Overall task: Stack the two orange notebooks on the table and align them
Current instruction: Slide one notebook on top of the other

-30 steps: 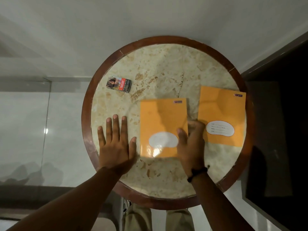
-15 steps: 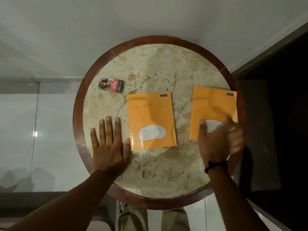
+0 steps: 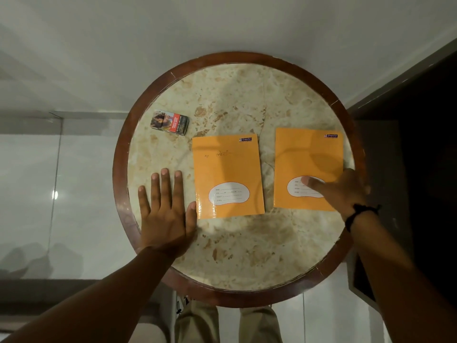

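Observation:
Two orange notebooks lie side by side, a gap apart, on a round marble table (image 3: 235, 253). Both are face up, each with a white label oval. The left notebook (image 3: 226, 167) sits near the table's middle. The right notebook (image 3: 308, 154) reaches close to the table's right rim. My left hand (image 3: 164, 214) rests flat on the marble, fingers spread, its thumb touching the left notebook's lower left corner. My right hand (image 3: 343, 191) grips the right notebook's lower right corner, thumb on the label. Its other fingers are hidden past the edge.
A small printed box (image 3: 170, 122) lies at the table's upper left. The table has a raised dark wooden rim (image 3: 119, 169). Dark furniture (image 3: 420, 149) stands close on the right. My legs (image 3: 197, 325) show below the near rim.
My right hand let go of the left notebook, crossed to the right notebook and settled on its lower right corner. The left hand stayed flat on the table.

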